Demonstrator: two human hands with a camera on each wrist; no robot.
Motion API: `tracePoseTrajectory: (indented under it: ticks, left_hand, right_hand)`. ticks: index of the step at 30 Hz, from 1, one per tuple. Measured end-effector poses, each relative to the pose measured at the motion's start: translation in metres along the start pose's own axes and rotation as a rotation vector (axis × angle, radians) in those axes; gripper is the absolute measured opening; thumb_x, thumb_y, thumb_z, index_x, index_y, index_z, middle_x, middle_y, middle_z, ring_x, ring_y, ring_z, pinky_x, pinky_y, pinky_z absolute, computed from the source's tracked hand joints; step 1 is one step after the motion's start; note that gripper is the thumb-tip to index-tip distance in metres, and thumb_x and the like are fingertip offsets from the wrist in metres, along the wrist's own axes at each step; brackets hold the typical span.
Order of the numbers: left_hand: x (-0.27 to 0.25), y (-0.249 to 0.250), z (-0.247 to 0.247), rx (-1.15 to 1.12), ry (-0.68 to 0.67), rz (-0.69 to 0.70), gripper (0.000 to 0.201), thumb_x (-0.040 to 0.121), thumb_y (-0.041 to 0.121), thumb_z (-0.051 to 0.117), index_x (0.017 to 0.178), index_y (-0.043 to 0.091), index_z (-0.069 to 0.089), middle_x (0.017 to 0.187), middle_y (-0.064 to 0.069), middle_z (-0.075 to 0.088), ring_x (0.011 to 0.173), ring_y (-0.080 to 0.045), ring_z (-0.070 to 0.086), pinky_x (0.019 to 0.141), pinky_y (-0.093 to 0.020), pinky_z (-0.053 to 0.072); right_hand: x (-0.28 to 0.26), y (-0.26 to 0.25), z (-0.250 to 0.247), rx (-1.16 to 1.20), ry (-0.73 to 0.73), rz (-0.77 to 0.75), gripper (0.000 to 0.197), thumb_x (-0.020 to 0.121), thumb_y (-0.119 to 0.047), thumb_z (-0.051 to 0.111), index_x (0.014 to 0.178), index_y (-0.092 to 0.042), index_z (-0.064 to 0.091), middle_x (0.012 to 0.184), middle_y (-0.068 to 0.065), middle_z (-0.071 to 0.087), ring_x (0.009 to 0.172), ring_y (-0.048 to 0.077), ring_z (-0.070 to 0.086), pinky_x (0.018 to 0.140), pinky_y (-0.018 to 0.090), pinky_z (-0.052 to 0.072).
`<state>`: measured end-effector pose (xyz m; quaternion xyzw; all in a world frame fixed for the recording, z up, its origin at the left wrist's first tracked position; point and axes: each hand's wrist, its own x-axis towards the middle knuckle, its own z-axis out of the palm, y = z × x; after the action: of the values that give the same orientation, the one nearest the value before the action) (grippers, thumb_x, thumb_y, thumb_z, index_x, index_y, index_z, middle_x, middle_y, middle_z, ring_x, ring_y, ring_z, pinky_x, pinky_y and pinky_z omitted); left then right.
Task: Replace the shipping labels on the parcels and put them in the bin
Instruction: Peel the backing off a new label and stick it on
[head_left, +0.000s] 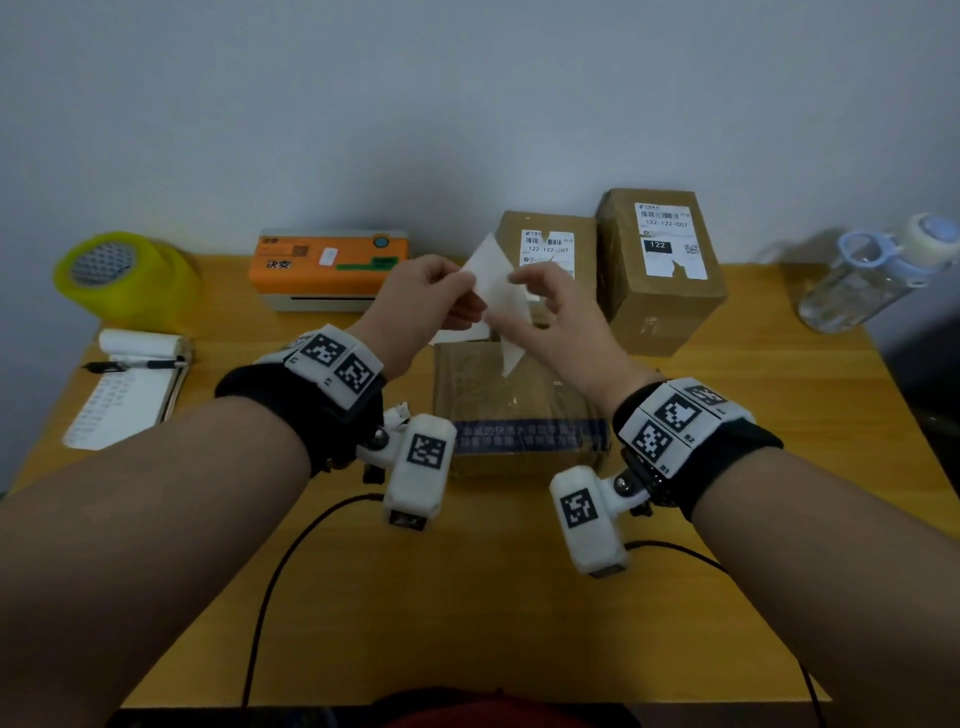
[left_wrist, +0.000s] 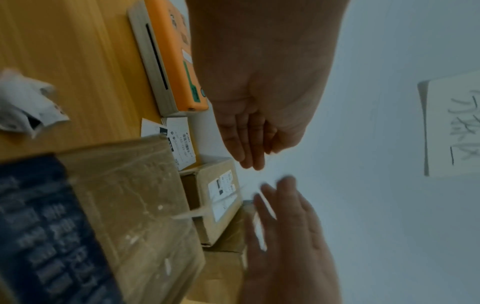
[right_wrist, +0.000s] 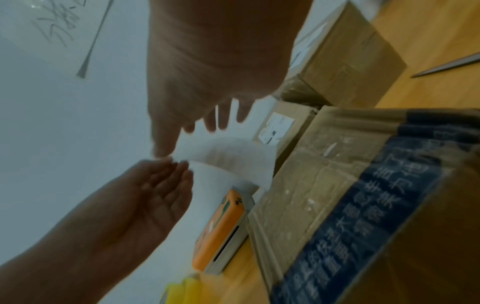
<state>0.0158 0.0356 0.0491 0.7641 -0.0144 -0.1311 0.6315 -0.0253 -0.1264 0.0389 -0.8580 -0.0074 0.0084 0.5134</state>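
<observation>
A white shipping label (head_left: 496, 291) hangs in the air above a brown parcel (head_left: 519, 400) with a blue printed tape band. My left hand (head_left: 467, 291) pinches the label's left edge and my right hand (head_left: 519, 278) pinches its right side. In the right wrist view the label (right_wrist: 233, 158) curves between my right hand (right_wrist: 163, 152) and my left hand's fingertips (right_wrist: 179, 164). Two more parcels (head_left: 545, 249) (head_left: 665, 270) with torn labels on them stand at the back. In the left wrist view the label shows only as a thin edge.
An orange label printer (head_left: 327, 267) sits at the back, with a stack of printed labels (left_wrist: 179, 139) beside it. A crumpled old label (left_wrist: 26, 102) lies on the table (head_left: 493, 597). A yellow tape roll (head_left: 119, 275) and a notepad with pen (head_left: 135, 384) are left, a water bottle (head_left: 872, 275) right.
</observation>
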Motion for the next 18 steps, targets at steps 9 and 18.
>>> tracePoseTrajectory:
  ticks: [9,18]
  left_hand:
    - [0.003,0.013,-0.001,0.0,-0.025,0.002,0.024,0.096,0.029,0.049,0.094,0.006,0.057,0.089,-0.003,0.064,0.075,-0.009,0.061,0.065,-0.021,0.051]
    - [-0.008,-0.009,-0.014,0.067,-0.312,-0.129,0.022,0.092,0.023,0.056,0.101,0.005,0.062,0.09,-0.004,0.066,0.077,-0.012,0.064,0.072,-0.023,0.056]
  right_hand:
    - [0.004,0.002,0.01,0.238,-0.006,0.237,0.018,0.099,-0.019,0.046,0.105,-0.011,0.061,0.105,0.007,0.068,0.094,0.02,0.066,0.083,0.039,0.056]
    - [0.01,0.004,-0.003,0.905,0.059,0.384,0.025,0.097,-0.012,0.049,0.121,-0.004,0.054,0.114,0.016,0.066,0.1,0.026,0.066,0.084,0.04,0.057]
